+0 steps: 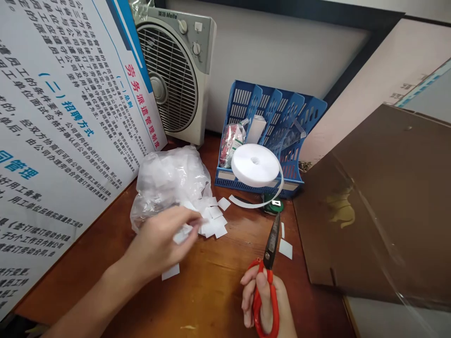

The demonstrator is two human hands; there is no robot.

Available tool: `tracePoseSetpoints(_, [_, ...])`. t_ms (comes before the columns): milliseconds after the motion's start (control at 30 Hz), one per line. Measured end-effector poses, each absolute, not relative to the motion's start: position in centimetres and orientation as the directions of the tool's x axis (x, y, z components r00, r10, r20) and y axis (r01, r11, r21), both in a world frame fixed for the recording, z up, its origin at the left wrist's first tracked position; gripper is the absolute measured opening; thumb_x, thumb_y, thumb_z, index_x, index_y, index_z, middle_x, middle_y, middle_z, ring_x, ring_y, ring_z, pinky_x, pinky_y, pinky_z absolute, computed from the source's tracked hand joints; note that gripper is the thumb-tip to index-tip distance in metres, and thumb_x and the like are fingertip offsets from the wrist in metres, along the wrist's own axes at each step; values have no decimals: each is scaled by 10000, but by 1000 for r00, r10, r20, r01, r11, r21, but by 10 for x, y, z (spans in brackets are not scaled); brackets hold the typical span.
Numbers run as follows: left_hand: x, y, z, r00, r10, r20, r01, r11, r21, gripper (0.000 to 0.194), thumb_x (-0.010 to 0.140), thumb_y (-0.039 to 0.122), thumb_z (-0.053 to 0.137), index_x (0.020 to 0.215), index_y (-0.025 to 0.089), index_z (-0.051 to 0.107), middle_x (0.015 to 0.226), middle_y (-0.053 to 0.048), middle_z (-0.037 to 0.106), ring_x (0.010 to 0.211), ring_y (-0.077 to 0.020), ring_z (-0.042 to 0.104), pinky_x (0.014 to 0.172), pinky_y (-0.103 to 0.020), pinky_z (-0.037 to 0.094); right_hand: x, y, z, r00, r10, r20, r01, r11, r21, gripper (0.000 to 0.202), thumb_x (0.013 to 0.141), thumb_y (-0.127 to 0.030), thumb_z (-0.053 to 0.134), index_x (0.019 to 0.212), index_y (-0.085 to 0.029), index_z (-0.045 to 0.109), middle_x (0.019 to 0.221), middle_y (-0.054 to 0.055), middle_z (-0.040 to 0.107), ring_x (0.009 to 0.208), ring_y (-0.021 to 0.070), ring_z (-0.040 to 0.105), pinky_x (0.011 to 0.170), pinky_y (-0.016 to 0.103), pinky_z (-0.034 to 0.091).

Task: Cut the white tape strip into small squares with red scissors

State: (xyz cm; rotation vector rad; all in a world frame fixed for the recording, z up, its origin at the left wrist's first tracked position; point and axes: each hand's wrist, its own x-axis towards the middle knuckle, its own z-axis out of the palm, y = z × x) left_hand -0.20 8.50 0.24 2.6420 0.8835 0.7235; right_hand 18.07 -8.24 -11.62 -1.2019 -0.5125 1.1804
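My left hand [167, 237] is over the pile of white cut pieces [213, 223], its thumb and fingertips close together; motion blurs them, and what they hold, if anything, is unclear. Behind it lies a crumpled clear plastic bag [172, 176]. In my right hand [268, 300] are red-handled scissors [270, 251], blades together and pointing up. Beyond their tips, a roll of white tape [255, 164] rests against a blue file rack, its loose end curling down to the table.
A fan [176, 70] stands at the back, beside a large printed board [70, 94] on the left. The blue file rack [260, 129] holds small packages. A green tape measure [274, 205] sits before it. A brown carton [373, 211] fills the right.
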Motion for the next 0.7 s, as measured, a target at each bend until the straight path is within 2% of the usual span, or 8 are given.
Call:
tracePoseSetpoints(100, [29,82,-6,860,422,286,326,-887,329,182,975,198,521,1019,213,698,1078,-65,693,949,-205,653,830,-313,518,183,-84,-117,401,890,-219,-387,-52,-920,525,895,-658,575,803,-146,649,471,20,610,292,101,498,308,183,381])
tracePoseSetpoints(200, [67,95,-24,874,384,298,348,-922,169,185,954,193,570,946,198,755,1372,-95,611,1162,-270,606,942,-377,519,183,-85,-118,468,866,-176,-376,15,-926,521,903,-659,560,778,-160,643,433,3,575,273,94,468,302,183,370])
tracePoseSetpoints(267, [90,108,-37,871,395,291,383,-918,100,152,915,176,630,845,157,764,1413,-147,584,1211,-311,586,975,-412,509,182,-84,-119,505,848,-159,-380,53,-924,532,901,-672,550,758,-167,634,421,-5,560,263,91,452,295,184,365])
tracePoseSetpoints(367, [113,125,-55,877,382,292,378,-923,73,175,921,144,608,822,122,750,1325,-190,636,1190,-338,599,977,-461,494,183,-81,-122,537,831,-144,-395,97,-913,529,908,-671,539,753,-173,623,408,-12,553,252,91,449,285,176,344])
tracePoseSetpoints(433, [121,132,-61,881,370,296,368,-928,63,197,936,117,575,824,121,736,1109,-175,721,1068,-307,654,990,-472,477,183,-80,-124,547,825,-141,-405,113,-907,521,909,-664,543,748,-173,618,392,-13,550,240,97,453,274,170,320])
tracePoseSetpoints(533, [123,135,-63,875,365,316,361,-930,73,226,960,95,520,863,126,722,883,-122,731,932,-264,681,1057,-485,425,184,-80,-127,556,819,-142,-402,115,-908,509,899,-651,568,750,-167,622,391,-7,561,237,103,460,268,170,307])
tracePoseSetpoints(700, [105,118,-39,849,365,382,330,-931,158,255,1013,138,438,1008,134,693,1000,-100,728,1002,-228,670,1102,-452,381,183,-81,-123,598,790,-131,-390,144,-910,464,893,-613,607,772,-165,627,426,-4,581,266,98,469,296,171,323])
